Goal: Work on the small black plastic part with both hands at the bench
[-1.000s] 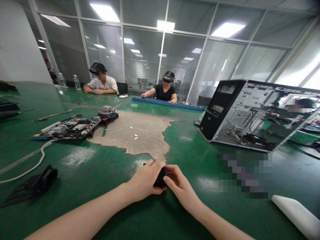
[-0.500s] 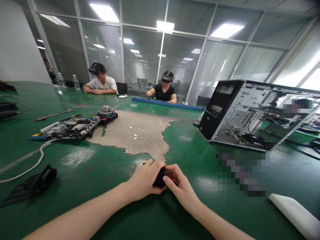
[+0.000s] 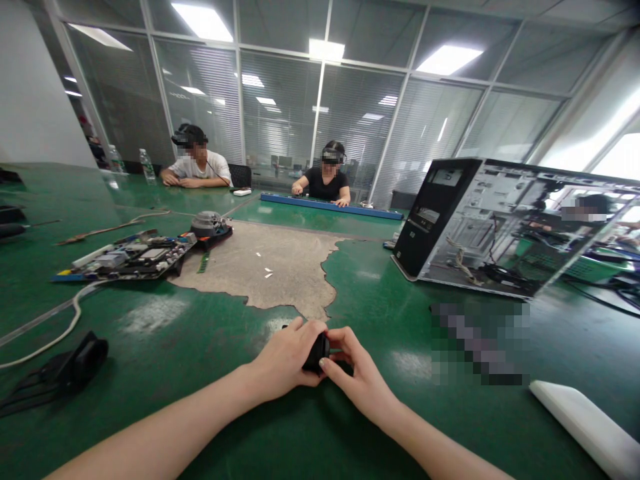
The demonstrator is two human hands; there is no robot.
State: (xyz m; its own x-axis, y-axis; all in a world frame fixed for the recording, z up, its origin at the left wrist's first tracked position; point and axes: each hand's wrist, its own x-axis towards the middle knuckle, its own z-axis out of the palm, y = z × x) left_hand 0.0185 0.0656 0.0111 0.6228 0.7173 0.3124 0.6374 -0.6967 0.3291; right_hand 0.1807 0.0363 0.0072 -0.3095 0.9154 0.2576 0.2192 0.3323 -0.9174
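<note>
Near the middle of the green table (image 3: pixel 200 433), my left hand (image 3: pixel 287 357) is wrapped round a small black object (image 3: pixel 316 352). My right hand (image 3: pixel 357 373) pinches the right side of the same object between thumb and fingers. Much of the object is hidden by my fingers, so what it is cannot be made out. Beyond my hands lies a bare, torn-edged grey-brown patch (image 3: pixel 280 267) of the tabletop with small white scraps on it.
A circuit board (image 3: pixel 135 257) and a round fan-like part (image 3: pixel 210 225) lie left. A black strapped item (image 3: pixel 75 370) is near left. An open computer case (image 3: pixel 435 213) stands right, a white block (image 3: pixel 585 420) nearer. Two people sit across, one behind a blue bar (image 3: pixel 330 206).
The view has shifted slightly, so the surroundings sit a little further left. The black object has turned slightly between my hands, showing a rounder edge. Both hands keep their hold.
</note>
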